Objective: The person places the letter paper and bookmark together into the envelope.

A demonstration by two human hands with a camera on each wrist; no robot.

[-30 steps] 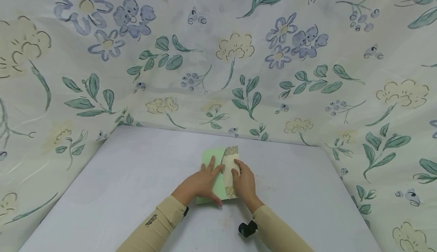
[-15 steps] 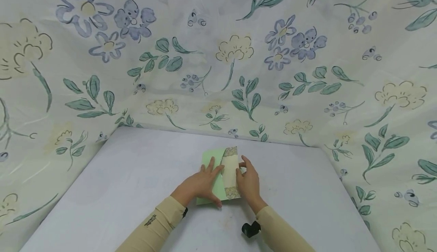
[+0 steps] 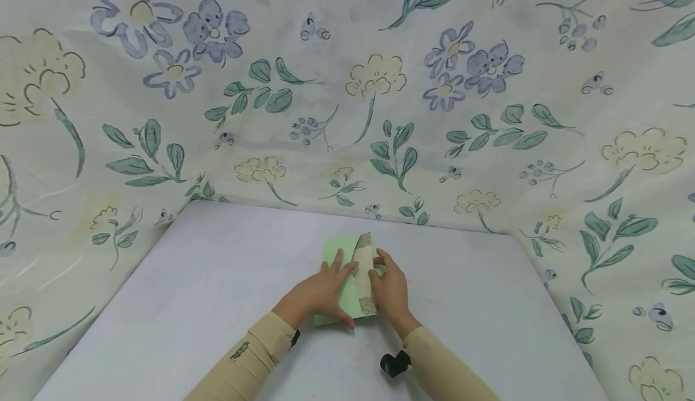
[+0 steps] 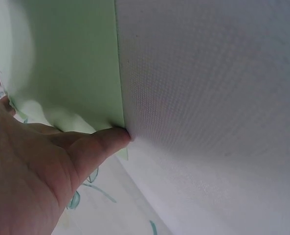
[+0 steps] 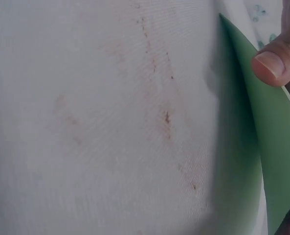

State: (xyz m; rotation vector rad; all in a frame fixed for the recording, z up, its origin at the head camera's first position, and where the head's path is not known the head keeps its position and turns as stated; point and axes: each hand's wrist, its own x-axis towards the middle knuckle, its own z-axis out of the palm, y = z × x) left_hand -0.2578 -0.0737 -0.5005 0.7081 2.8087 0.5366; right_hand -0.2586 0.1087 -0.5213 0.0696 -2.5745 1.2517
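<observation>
A light green folded paper card (image 3: 339,245) lies mid-table, with a cream panel (image 3: 364,280) on its right side that bears a speckled band at each end. My left hand (image 3: 319,290) rests on the green part, fingers spread; in the left wrist view its thumb (image 4: 98,147) reaches the card's edge. The right hand (image 3: 393,287) pinches the panel's right edge between thumb and fingers, and that side tilts up. From the right wrist, a green face (image 5: 277,132) stands raised off the table under the thumb (image 5: 273,66).
The white table (image 3: 217,280) carries faint reddish-brown marks (image 5: 167,120) to the right of the card. A floral sheet (image 3: 304,111) hangs behind and along both sides. A small black device (image 3: 395,363) sits by the right wrist, over the tabletop.
The right hand shifted right off the cream panel's face to its edge, then back left. The panel now looks narrower and tilted, with green showing beyond it. The left hand stayed put.
</observation>
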